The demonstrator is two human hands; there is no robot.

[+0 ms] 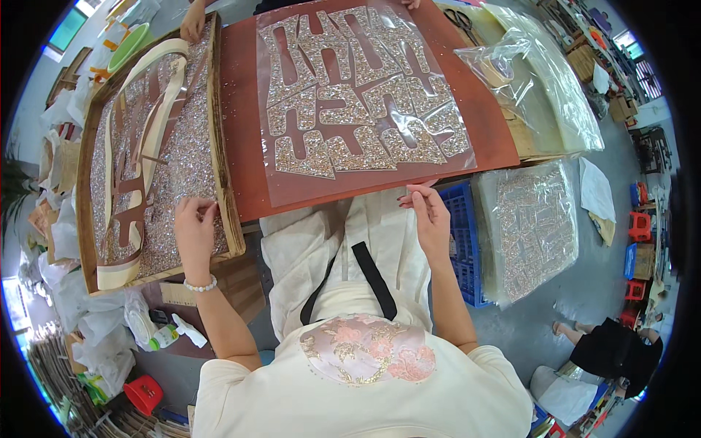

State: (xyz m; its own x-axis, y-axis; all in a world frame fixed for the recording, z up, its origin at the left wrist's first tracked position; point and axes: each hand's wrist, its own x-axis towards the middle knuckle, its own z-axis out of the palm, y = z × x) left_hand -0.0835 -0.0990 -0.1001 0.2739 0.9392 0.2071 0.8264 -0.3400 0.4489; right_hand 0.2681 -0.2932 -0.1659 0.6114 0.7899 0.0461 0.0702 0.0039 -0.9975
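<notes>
My left hand point(195, 223), with a bead bracelet point(201, 285) at its wrist, is over the near right part of a wooden tray point(232, 219). Its fingers curl together above loose glittering bits point(182, 157); whatever they pinch is hidden. By the near edge of a red-brown board point(244, 109), my right hand point(429, 215) has its thumb and fingers drawn together, and I cannot make out anything between them. A clear plastic sheet point(365, 188) on the board carries several glittery cut-out pieces point(350, 106). In the tray lies a cream-edged stencil-like sheet point(117, 276).
Another person's hand point(192, 23) rests at the tray's far edge. Scissors point(461, 22) and clear film point(548, 80) lie at the far right. A blue crate point(467, 244) and a stack of glittery sheets point(529, 226) stand right of my legs. White bags crowd the left.
</notes>
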